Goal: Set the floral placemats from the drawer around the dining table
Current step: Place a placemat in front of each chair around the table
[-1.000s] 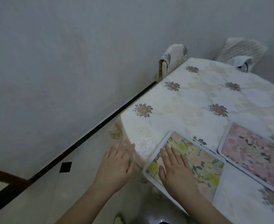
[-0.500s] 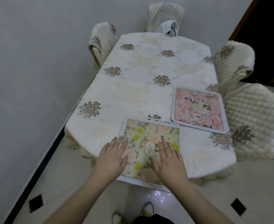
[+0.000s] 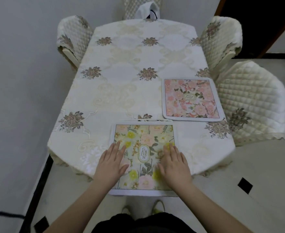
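At the bottom of the view, the person's dark clothing (image 3: 143, 222) and shoe tips (image 3: 156, 207) are showing above the pale tiled floor (image 3: 239, 190). Both forearms are reaching up from 6 o'clock toward the near end of the dining table (image 3: 104, 101), angling inward.

The left hand (image 3: 112, 163) is lying palm down, fingers straight and close together, pointing toward 12 o'clock. It is resting flat on the left part of the yellow floral placemat (image 3: 143, 137), with its outer edge over the mat's white border. The right hand (image 3: 173, 163) is mirroring it on the mat's right part, palm down, fingers extended, thumb spread toward the oval "GARDEN" label (image 3: 143, 153) between the two hands. Neither hand is gripping anything; both are flat and pressing on the mat.

This placemat is sitting at the table's near end, its near edge overhanging the table edge toward the person.

At about 2 o'clock from it, the pink floral placemat (image 3: 191, 98) is lying flat along the table's right edge, well apart from the hands, beside a quilted chair cover (image 3: 252, 101).

Further off, covered chairs are standing at 10 o'clock (image 3: 72, 37), 1 o'clock (image 3: 220, 39) and 12 o'clock (image 3: 141, 7), against the wall (image 3: 20, 64).
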Available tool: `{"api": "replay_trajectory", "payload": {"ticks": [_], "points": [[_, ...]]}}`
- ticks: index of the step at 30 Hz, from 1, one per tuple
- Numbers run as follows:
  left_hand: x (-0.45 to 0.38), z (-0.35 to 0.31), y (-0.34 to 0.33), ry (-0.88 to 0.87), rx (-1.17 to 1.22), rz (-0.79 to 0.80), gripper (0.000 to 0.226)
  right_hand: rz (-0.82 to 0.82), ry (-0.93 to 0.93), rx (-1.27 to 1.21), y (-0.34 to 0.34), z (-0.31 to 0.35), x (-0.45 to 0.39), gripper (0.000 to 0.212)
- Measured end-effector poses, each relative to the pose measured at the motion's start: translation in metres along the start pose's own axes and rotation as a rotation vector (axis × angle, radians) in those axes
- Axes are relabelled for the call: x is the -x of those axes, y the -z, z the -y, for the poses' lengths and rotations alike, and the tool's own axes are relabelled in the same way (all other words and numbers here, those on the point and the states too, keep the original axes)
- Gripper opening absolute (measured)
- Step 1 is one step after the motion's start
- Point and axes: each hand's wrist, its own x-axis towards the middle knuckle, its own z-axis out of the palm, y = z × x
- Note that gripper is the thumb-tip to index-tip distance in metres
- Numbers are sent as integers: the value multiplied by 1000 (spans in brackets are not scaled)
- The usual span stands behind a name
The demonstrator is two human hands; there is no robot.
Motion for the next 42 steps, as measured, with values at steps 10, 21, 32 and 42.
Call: {"api": "replay_trajectory", "payload": {"ticks": [10, 21, 32, 42], "points": [[-24, 32, -19, -143, 11, 35, 101, 105, -69, 13, -15, -2, -5, 92], [-23, 31, -21, 72, 145, 77, 115, 143, -210, -34, -13, -4, -8, 110], [-8, 32, -13, 51, 581, -48, 101, -96, -270, -353, 1, -1, -5, 94], [-7, 18, 3, 280, 952, -106, 89, 4, -468, -954, 24, -25, -7, 52]]}}
